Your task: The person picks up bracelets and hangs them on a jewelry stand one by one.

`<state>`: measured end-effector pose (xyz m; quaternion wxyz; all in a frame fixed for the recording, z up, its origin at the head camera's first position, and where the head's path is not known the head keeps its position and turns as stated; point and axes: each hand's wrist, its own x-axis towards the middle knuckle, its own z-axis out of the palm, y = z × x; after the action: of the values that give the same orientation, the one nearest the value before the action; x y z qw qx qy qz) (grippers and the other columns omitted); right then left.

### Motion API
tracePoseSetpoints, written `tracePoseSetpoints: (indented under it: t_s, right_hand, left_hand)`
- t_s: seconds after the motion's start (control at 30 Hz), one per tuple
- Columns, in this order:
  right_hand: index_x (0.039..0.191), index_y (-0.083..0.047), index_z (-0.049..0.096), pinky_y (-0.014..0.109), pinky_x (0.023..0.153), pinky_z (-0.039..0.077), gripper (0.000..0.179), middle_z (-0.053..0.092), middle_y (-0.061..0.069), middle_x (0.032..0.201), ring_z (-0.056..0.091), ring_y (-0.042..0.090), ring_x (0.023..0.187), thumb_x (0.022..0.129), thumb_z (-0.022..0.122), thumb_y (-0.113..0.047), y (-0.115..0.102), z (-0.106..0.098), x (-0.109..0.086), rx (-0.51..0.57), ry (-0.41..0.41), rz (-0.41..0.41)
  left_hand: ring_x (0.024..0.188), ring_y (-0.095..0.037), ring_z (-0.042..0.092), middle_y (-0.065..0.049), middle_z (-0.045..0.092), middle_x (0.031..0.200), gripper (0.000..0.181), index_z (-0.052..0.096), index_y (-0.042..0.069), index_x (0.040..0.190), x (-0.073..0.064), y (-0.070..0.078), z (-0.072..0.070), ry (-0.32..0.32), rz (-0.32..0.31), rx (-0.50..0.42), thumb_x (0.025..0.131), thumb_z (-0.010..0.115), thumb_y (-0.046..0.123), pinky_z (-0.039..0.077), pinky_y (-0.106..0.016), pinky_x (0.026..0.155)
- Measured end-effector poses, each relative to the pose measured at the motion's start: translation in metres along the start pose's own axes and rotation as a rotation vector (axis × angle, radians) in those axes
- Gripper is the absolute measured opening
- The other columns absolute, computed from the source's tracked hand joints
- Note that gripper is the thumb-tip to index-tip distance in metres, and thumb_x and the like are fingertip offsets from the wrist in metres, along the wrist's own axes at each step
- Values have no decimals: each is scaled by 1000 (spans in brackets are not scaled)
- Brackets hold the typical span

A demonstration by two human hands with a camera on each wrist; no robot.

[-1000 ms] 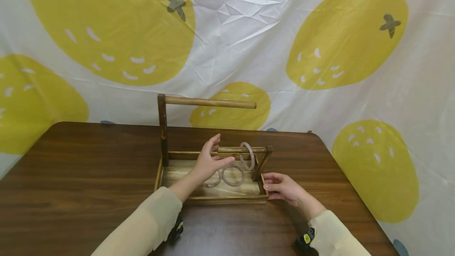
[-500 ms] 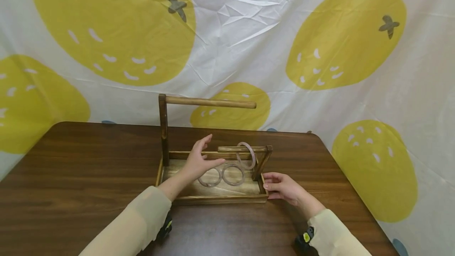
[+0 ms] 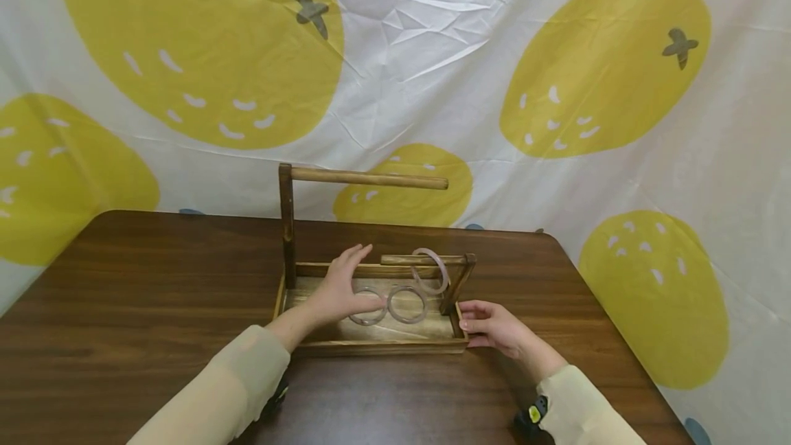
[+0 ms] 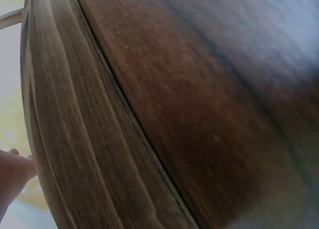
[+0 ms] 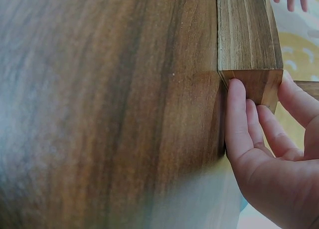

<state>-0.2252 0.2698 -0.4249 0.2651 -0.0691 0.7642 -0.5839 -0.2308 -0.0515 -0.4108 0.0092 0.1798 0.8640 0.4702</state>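
A wooden jewelry stand (image 3: 395, 347) has a shallow tray base, a tall post with a long bar (image 3: 371, 178) at left and a lower bar (image 3: 398, 260) at right. One pale bangle (image 3: 442, 273) hangs on the lower bar. Two more, a left bangle (image 3: 368, 321) and a right bangle (image 3: 408, 320), lie side by side in the tray. My left hand (image 3: 336, 292) is over the tray at the left bangle, fingers spread from the thumb; whether it touches is unclear. At the tray's right end wall (image 5: 254, 84), my right hand (image 5: 271, 159) holds the edge.
The stand sits on a dark brown wooden table (image 3: 154, 294) with rounded far corners. Behind it hangs a white cloth (image 3: 426, 101) with yellow fruit prints. The tall post (image 3: 287, 225) rises just behind my left hand.
My left hand has moved left, away from the lower bar, and then down toward the left bangle. The hanging bangle has swung slightly. My right hand stays at the tray's end.
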Motion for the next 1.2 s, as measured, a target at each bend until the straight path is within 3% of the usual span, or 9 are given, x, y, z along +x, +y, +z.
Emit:
tracePoseSetpoints:
  t_s: [0.3,0.6,1.2]
  right_hand:
    - [139,14,27,32,77,54,62,49,20,124,58,10,90,92,58,-12,0,-2,1,-22,15,14]
    - [139,14,27,31,76,55,63,51,18,122,60,10,88,92,58,-12,1,-2,1,-12,12,17]
    - [139,14,27,30,76,55,63,53,16,120,60,9,88,91,59,-12,2,-2,2,-9,11,5]
  left_hand:
    - [141,-43,12,-16,15,155,96,27,12,148,-4,-9,3,-72,31,143,71,80,34,32,-62,103]
    - [140,-47,10,-13,15,156,97,28,16,148,-7,-10,7,-156,22,293,70,80,42,30,-65,102]
    - [139,-46,17,-14,27,152,91,34,11,145,-6,-5,14,-248,-4,431,73,75,47,21,-62,109]
